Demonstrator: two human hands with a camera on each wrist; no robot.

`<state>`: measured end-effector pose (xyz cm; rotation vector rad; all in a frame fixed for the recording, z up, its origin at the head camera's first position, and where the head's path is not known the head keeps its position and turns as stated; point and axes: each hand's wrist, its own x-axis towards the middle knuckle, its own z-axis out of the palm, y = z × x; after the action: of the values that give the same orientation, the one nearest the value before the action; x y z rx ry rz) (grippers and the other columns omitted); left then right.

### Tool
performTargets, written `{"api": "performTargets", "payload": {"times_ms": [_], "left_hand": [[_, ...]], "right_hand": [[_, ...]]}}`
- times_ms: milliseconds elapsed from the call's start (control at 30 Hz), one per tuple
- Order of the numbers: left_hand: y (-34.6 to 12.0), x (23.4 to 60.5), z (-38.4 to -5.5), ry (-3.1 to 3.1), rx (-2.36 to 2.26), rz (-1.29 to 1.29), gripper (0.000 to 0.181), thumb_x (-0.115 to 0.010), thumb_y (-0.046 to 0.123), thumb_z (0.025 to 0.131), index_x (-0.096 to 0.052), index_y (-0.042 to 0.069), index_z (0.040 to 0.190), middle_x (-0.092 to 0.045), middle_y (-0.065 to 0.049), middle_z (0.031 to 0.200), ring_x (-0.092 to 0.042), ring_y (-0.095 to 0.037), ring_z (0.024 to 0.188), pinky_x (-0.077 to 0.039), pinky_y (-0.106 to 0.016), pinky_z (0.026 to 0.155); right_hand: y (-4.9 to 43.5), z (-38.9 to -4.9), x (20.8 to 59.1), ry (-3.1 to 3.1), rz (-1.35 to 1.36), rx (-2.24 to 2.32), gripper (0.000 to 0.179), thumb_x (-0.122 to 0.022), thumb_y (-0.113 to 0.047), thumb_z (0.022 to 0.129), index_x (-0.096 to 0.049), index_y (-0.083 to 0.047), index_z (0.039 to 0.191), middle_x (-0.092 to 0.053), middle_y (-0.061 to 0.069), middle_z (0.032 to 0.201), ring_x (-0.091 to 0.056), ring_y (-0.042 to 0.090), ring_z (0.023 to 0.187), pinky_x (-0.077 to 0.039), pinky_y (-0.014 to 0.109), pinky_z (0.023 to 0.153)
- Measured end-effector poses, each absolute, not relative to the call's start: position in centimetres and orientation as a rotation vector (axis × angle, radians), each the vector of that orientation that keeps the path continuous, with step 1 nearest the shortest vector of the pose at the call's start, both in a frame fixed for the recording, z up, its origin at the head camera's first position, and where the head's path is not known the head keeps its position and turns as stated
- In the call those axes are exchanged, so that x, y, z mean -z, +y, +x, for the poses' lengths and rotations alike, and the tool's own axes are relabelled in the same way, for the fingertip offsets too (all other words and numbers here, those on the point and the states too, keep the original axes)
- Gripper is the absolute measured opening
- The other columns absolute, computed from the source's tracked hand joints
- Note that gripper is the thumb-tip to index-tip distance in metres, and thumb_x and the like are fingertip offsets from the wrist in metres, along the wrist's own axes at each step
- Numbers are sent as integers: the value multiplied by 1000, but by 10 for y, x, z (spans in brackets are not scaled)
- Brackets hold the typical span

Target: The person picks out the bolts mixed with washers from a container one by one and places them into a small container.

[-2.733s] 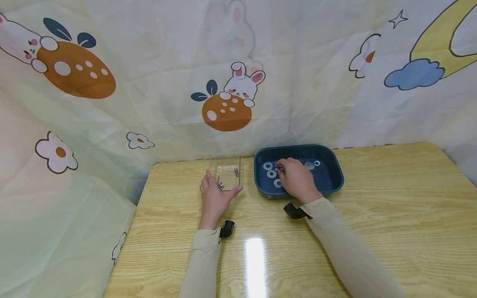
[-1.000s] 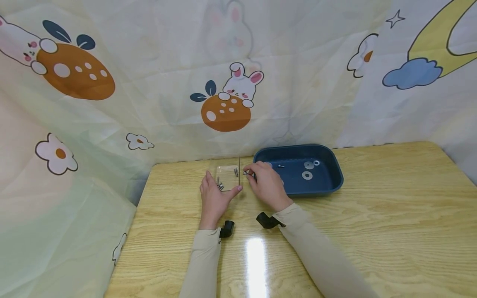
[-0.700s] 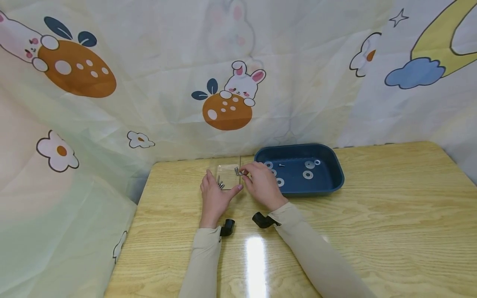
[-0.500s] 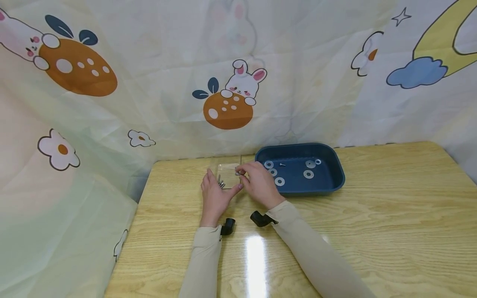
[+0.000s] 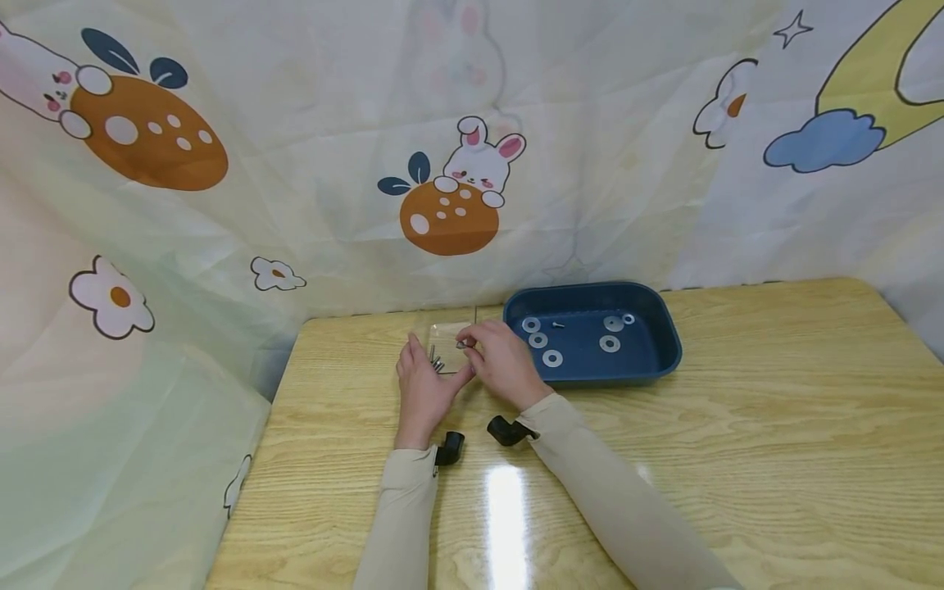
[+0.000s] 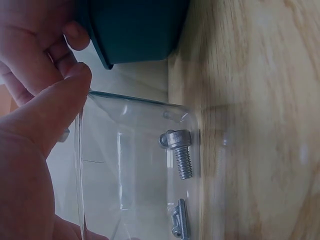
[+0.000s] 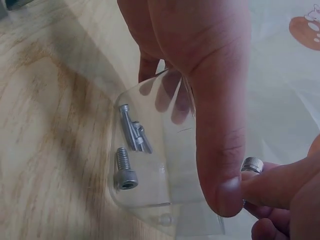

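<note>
My left hand [image 5: 426, 397] grips a clear plastic box [image 5: 446, 332], thumb along the near wall and fingers on the far side. Inside lie a thick socket-head bolt [image 7: 125, 170] and several thin screws [image 7: 134, 132]; the left wrist view shows the thick bolt [image 6: 181, 152] on the box's floor. Between thumb and fingertips, my right hand [image 5: 509, 365] pinches another bolt [image 7: 253, 164] with a knurled head, its shank hidden by the fingers. That hand is over the box's right side, close to the left thumb.
A dark blue tray [image 5: 664, 373] stands right of the box, holding several flat washers [image 5: 603, 344] and a small screw [image 5: 558, 325]. Both rest on a wooden table [image 5: 774, 410], with a printed cloth [image 5: 612, 164] hanging behind its back edge.
My right hand has come out of the blue tray and moved left over the clear box, carrying a bolt. The left hand has stayed at the box.
</note>
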<state>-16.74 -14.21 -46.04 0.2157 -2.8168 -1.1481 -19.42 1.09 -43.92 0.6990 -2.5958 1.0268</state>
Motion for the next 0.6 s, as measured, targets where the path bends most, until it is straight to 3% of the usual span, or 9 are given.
{"api": "performTargets", "payload": {"times_ms": [600], "left_hand": [[-143,462,-168,-2816,1143,201,120,-78,50,81,-7,-9,157,-19,-30,158,-19,-42,145,-27,-53,115]], "right_hand": [[2,-204,432,-2774,707,-991,15,-72,-6,91,-76,-12,103,-69,0,93,-61,19,87,-51,33,73]]}}
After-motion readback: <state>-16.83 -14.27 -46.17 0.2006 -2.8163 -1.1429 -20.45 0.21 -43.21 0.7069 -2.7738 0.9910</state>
